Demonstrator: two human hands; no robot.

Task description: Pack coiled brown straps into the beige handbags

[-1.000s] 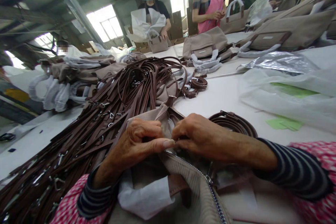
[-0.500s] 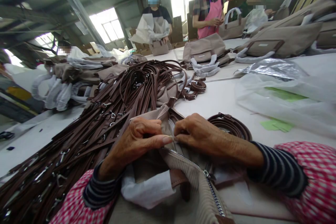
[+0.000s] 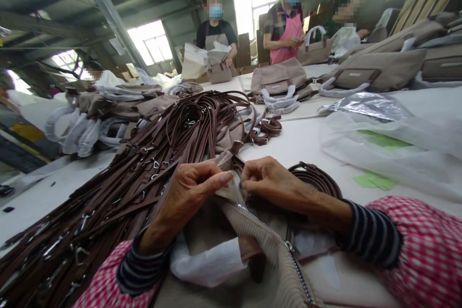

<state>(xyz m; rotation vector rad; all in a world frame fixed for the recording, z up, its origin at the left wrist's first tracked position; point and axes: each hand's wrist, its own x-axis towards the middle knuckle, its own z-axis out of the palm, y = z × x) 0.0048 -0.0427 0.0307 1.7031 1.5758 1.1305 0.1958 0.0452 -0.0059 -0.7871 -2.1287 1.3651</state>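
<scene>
A taupe canvas handbag [image 3: 260, 240] lies in my lap with its metal zip [image 3: 285, 243] open, and its top edge rises between my hands. My left hand [image 3: 191, 197] pinches that edge near the zip's end, thumb on top. My right hand [image 3: 270, 185] pinches the fabric from the other side, against a fold of white lining or paper [image 3: 229, 190]. White tissue paper [image 3: 204, 262] sticks out of the bag below my left wrist. A coiled brown leather strap [image 3: 315, 178] lies just beyond my right hand.
A large pile of brown leather straps with metal clips [image 3: 108, 187] spreads left across the white worktable [image 3: 292, 142]. Plastic bags [image 3: 382, 144] lie at right. Taupe handbags [image 3: 277, 77] stand beyond, with several co-workers [image 3: 214, 29] at the far side.
My hands have drawn slightly apart, and my left thumb has lifted, showing more of the white fold. The view has tilted up a little, and the bag's zip sits slightly higher.
</scene>
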